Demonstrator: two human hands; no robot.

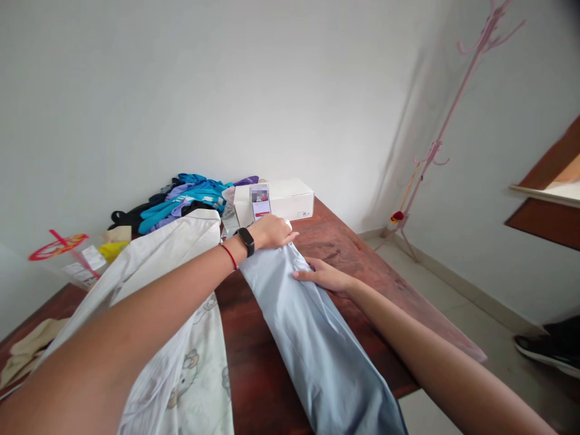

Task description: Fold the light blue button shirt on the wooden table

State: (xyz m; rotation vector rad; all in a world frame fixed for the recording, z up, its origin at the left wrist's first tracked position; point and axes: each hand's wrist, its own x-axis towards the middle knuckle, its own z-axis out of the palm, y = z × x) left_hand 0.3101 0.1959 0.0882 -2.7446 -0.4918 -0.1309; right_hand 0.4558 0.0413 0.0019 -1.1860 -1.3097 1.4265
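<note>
A long, narrow light grey-blue garment (308, 326) lies lengthwise across the dark wooden table, its near end running out of view at the bottom. At its far end, my left hand (270, 231) is closed on the bunched fabric, with a black band on the wrist. My right hand (327, 277) holds the garment's right edge, thumb on top and the other fingers partly hidden. To the left is a white cloth (181, 241), partly behind my left forearm, beside a pale printed cloth (203, 362) with cartoon figures.
Behind the garment stands a white box (290, 196) with a phone (261, 204) against it. Blue, purple and black clothes (190, 196) are heaped by the wall. A plastic cup (77, 260) with a straw is at left. A pink coat stand (437, 142) rises at right.
</note>
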